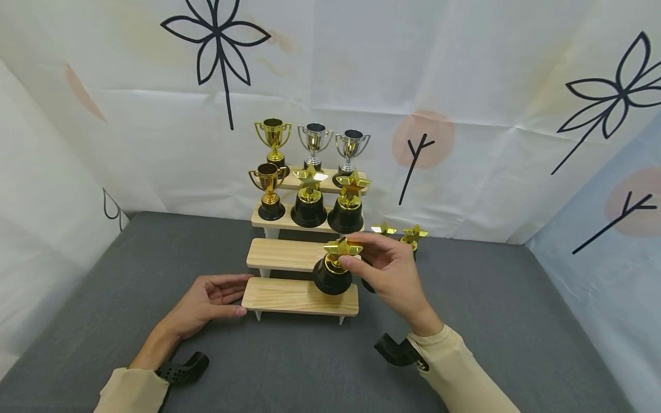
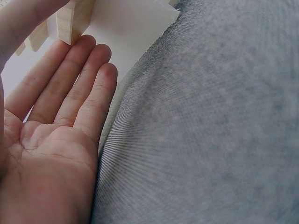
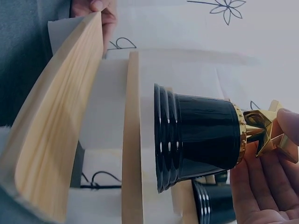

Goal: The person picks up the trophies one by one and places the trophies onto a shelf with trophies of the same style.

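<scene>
My right hand (image 1: 384, 269) pinches a star trophy (image 1: 333, 278) by its gold star between thumb and fingers. In the right wrist view the trophy's black ribbed base (image 3: 205, 133) hangs down towards the wooden shelves. In the head view it overlaps the right part of the two lower shelves of a four-tier stand. With fingers nearly straight, my left hand (image 1: 206, 307) touches the left end of the lowest shelf (image 1: 281, 295), thumb towards the front. Its fingertips meet the board's corner (image 2: 72, 28) in the left wrist view.
Gold (image 1: 273, 135) and silver cups (image 1: 314, 137) stand on the top tier. Below are a bronze-toned cup (image 1: 269, 186) and star trophies (image 1: 310, 203). More star trophies (image 1: 413, 234) are partly hidden behind my right hand. A patterned white cloth (image 1: 465, 189) hangs behind the grey table (image 1: 496, 298).
</scene>
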A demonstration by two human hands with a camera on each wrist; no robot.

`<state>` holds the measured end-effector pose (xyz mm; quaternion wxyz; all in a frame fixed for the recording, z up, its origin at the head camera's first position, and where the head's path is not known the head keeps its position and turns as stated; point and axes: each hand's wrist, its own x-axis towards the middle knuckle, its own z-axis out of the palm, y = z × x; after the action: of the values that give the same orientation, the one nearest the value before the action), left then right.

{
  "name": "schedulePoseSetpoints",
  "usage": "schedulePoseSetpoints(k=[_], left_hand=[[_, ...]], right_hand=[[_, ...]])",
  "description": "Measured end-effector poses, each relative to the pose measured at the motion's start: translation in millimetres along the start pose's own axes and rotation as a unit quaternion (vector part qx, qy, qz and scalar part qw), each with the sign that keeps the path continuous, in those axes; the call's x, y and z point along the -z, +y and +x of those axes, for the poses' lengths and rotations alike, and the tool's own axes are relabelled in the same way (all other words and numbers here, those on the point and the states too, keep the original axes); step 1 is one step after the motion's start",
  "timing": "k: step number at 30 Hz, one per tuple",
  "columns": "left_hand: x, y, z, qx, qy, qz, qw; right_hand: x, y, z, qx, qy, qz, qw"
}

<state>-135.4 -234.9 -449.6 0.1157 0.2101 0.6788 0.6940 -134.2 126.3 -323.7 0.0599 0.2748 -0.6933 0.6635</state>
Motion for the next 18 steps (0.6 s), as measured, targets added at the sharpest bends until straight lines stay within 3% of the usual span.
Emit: schedulePoseSetpoints(k=[18], left_hand=[[0.4, 0.9, 0.1, -0.003, -0.005, -0.004, 1.0]], right_hand=[[-39, 4, 35, 0.005, -0.042, 0.008, 0.999]])
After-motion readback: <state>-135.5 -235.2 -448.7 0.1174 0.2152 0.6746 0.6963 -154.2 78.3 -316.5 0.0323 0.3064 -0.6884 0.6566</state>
